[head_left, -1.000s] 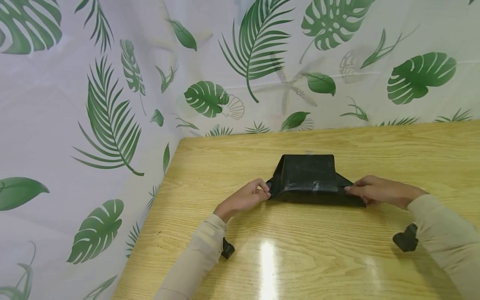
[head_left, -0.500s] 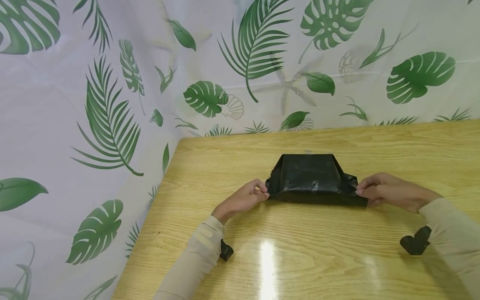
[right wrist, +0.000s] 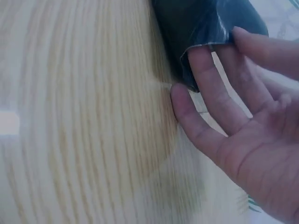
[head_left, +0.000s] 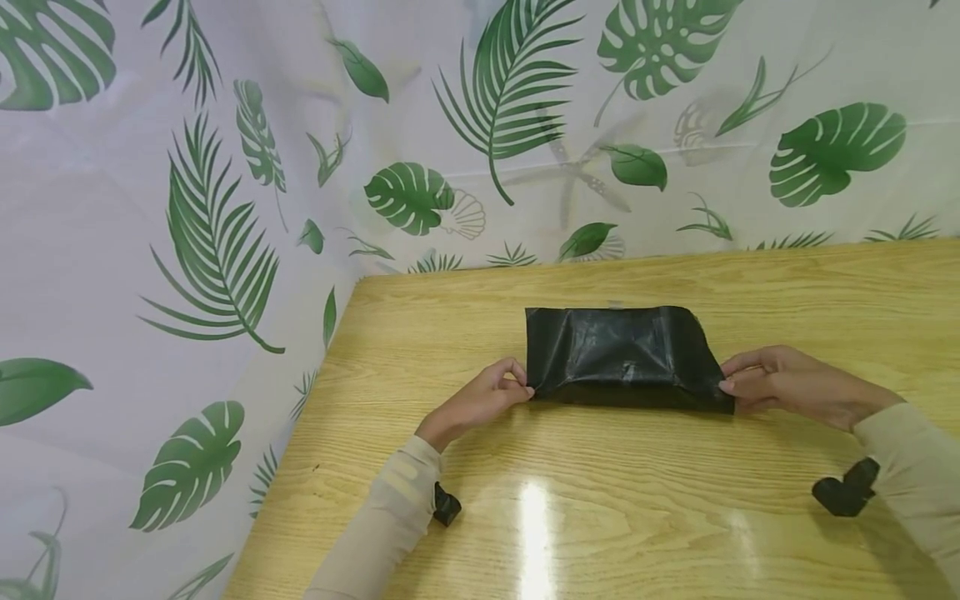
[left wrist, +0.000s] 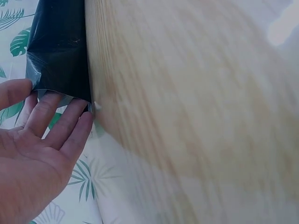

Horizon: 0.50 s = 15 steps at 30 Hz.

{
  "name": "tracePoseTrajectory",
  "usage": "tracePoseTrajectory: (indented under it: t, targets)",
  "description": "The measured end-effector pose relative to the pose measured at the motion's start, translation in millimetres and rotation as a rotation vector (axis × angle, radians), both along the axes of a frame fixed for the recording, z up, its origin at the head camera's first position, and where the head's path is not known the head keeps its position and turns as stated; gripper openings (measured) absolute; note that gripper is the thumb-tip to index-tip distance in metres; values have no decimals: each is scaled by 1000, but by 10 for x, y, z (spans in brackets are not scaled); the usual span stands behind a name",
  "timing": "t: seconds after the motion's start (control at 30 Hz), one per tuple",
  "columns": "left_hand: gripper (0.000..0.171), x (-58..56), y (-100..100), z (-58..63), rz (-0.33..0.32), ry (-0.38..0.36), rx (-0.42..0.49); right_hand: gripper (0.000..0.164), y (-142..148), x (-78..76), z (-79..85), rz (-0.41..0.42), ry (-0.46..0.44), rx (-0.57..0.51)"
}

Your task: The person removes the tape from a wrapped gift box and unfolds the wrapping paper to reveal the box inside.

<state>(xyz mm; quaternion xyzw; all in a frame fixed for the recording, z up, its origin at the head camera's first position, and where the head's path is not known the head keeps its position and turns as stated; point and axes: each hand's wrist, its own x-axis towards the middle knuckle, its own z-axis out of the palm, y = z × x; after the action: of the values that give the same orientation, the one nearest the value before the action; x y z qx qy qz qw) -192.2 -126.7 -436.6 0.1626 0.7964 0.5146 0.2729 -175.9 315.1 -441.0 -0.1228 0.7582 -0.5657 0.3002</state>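
Observation:
A black plastic bag [head_left: 618, 346], folded into a wide flat packet with a shiny creased front, lies on the wooden table. At its left end my left hand [head_left: 487, 400] pinches the near corner. In the left wrist view, the thumb of that hand [left wrist: 44, 140] is at the plastic's edge and the other fingers reach under it. My right hand [head_left: 795, 385] pinches the right end between thumb and fingers. The right wrist view shows the fingers of this hand [right wrist: 233, 107] tucked beneath the bag's edge [right wrist: 210, 28]. What is inside the bag is hidden.
The light wooden table [head_left: 637, 483] meets a leaf-printed white curtain [head_left: 420, 100] at its back and left. A small clear piece [head_left: 616, 304] shows just behind the bag. Black wrist-worn pieces [head_left: 846, 487] hang below both sleeves.
The bag's folded-in left and right sides have spread outward, so its top is wider and flatter. My right hand has moved a little right; the left hand has shifted only slightly.

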Motion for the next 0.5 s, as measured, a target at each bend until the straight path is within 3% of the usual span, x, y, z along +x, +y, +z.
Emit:
tracePoseTrajectory:
  t: [0.07, 0.27, 0.5]
  targets:
    - [16, -4, -7, -11, 0, -3, 4, 42, 27, 1, -11, 16, 7, -22]
    - [15, -19, -33, -44, -7, -12, 21, 34, 58, -14, -26, 116, -38, -210]
    - [16, -28, -55, -41, -31, -20, 41, 43, 50, -9, -44, 225, -94, -390]
